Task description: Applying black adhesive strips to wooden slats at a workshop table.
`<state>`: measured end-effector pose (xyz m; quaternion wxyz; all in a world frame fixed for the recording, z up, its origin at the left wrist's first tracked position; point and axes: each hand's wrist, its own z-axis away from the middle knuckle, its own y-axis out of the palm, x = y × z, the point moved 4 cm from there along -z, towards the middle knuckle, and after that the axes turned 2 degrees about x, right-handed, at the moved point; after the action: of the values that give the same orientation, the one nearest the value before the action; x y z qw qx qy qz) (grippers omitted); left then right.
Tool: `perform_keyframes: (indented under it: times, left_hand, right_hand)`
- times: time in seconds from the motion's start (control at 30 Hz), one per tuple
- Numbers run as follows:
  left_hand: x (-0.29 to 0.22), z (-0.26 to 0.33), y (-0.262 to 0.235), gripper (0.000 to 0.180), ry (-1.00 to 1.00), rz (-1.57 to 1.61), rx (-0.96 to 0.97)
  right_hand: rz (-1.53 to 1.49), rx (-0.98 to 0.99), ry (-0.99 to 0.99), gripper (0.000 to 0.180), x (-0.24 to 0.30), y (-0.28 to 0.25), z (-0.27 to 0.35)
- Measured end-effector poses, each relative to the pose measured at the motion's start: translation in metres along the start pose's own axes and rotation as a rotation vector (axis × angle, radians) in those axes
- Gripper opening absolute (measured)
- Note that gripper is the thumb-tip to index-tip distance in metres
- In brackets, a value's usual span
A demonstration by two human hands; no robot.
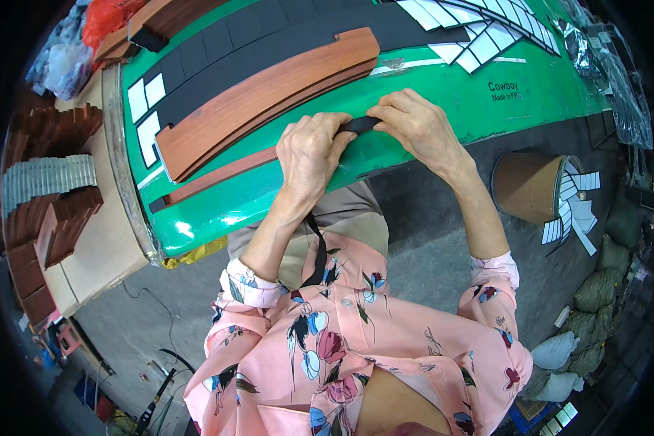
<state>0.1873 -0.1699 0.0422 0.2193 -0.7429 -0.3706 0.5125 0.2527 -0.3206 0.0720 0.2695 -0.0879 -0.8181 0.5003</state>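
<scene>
In front of me, over the near edge of a green-covered table (pixel 407 87), both hands are closed on a short black strip (pixel 360 125). My left hand (pixel 309 149) pinches its left end between thumb and fingers, and my right hand (pixel 416 129) grips the right end. A narrow reddish-brown wooden strip (pixel 225 174) lies on the table and runs under my left hand, which hides its right end; I cannot tell whether that hand touches it. Just beyond lie long, shaped reddish-brown wooden boards (pixel 269 94), one on another, with notched ends.
Black sheets (pixel 247 33) cover the table's far part, with white black-edged pieces (pixel 498 40) at the right. At left, stacked wooden parts (pixel 69 225) stand on a cardboard-coloured surface (pixel 102 251). A brown drum (pixel 527 185) with white scraps stands on the floor at right.
</scene>
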Motion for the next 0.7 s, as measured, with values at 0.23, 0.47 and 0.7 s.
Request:
perform_keyframes:
  times: [0.23,0.47,0.7]
  left_hand:
    - [-0.002,-0.002,0.000,0.022,0.039,0.008,-0.017]
    - [0.001,0.001,-0.001,0.022,0.021,0.016,-0.035]
    - [0.002,0.000,-0.003,0.020,-0.017,0.061,-0.004]
  right_hand:
    - [0.234,0.034,-0.070,0.015,0.012,-0.005,-0.004]
    - [0.146,0.035,-0.016,0.017,0.001,-0.038,-0.013]
    - [-0.050,0.011,0.088,0.023,-0.008,-0.010,0.004]
